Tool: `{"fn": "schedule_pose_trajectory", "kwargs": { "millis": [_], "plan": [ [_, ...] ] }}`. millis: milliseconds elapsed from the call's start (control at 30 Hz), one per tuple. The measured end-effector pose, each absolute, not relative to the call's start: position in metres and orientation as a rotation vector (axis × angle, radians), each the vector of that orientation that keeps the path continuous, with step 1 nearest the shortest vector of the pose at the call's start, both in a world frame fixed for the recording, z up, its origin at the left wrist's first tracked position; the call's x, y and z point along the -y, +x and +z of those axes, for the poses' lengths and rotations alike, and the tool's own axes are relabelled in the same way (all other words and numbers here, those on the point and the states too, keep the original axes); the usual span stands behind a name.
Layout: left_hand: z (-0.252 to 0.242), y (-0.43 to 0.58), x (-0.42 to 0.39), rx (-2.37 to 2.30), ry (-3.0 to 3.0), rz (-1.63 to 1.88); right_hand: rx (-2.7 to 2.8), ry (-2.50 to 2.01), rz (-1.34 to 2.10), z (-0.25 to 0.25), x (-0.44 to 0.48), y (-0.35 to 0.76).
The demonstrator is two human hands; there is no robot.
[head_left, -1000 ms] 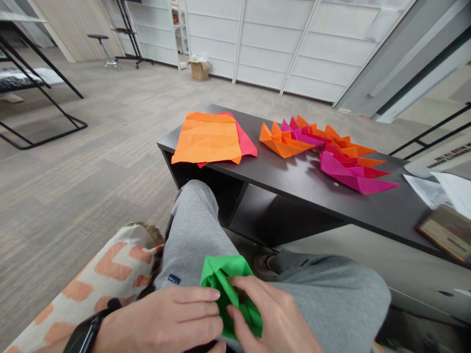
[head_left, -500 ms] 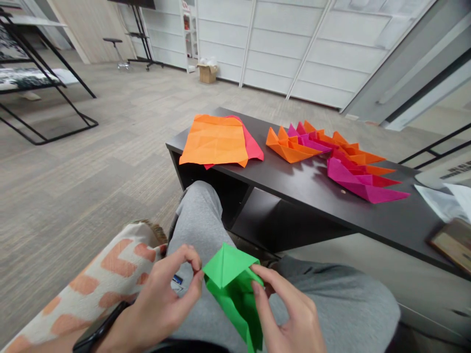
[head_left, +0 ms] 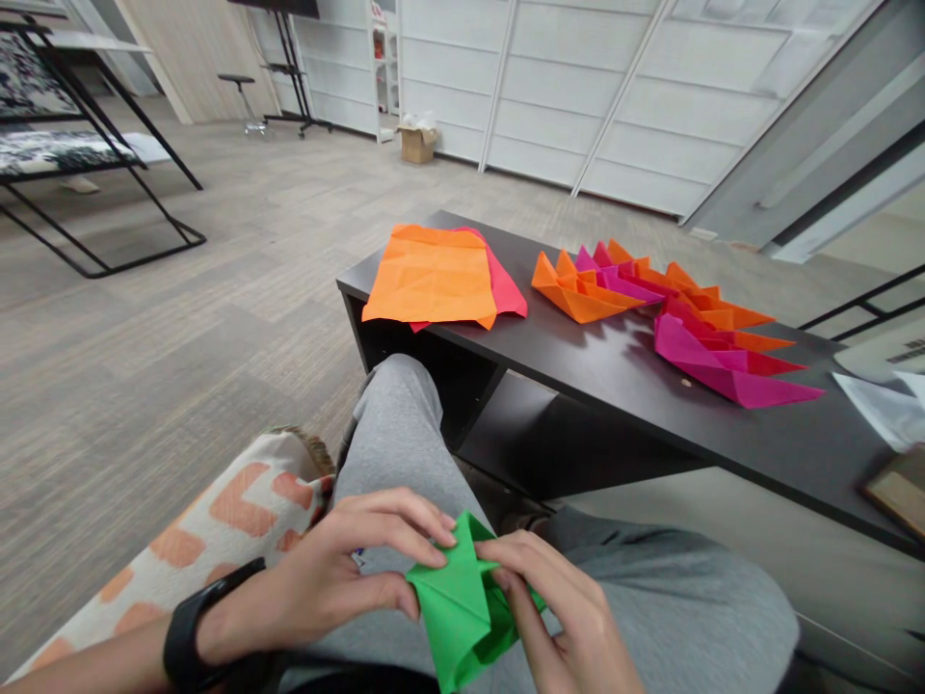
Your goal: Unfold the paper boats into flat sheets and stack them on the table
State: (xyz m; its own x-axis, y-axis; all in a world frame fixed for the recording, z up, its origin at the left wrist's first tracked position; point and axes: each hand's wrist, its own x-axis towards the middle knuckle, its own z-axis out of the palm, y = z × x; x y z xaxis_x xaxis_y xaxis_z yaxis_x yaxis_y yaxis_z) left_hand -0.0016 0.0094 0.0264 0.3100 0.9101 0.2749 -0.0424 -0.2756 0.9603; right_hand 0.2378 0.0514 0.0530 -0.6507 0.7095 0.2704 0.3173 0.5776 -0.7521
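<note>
Over my lap I hold a partly folded sheet of green paper (head_left: pixel 454 600), creased, with an open hollow on its near right side. My left hand (head_left: pixel 361 554) grips its left side, fingertips on the upper face and thumb at the left corner. With thumb and forefinger, my right hand (head_left: pixel 560 602) pinches a raised fold at the paper's right. The lower part of the green paper is partly hidden by the right fingers.
A dark low table (head_left: pixel 578 376) stands in front of my knees. On it lie orange paper sheets (head_left: pixel 434 280) over red ones, several folded paper boats (head_left: pixel 729 361), a clear plastic bag (head_left: pixel 878 405) and a brown object (head_left: pixel 900 492). A patterned cushion (head_left: pixel 238 511) sits at my left.
My left hand has moved from pinching the left corner to laying its fingers over the green paper. The paper has turned and its flat top has become a raised, folded shape.
</note>
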Motion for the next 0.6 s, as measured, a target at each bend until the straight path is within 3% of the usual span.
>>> {"fn": "schedule_pose_trajectory", "kwargs": {
  "millis": [133,333,600],
  "plan": [
    [0.025,-0.003,-0.012,-0.830,1.470,1.224,2.190,-0.822,1.086,0.056,-0.053,0.239],
    [0.026,-0.005,-0.010,-0.884,1.564,0.979,2.176,-0.843,1.160,0.060,-0.054,0.237],
    [0.020,-0.001,-0.013,-0.800,1.132,0.998,2.189,-1.126,1.081,0.042,-0.050,0.246]
  ]
}}
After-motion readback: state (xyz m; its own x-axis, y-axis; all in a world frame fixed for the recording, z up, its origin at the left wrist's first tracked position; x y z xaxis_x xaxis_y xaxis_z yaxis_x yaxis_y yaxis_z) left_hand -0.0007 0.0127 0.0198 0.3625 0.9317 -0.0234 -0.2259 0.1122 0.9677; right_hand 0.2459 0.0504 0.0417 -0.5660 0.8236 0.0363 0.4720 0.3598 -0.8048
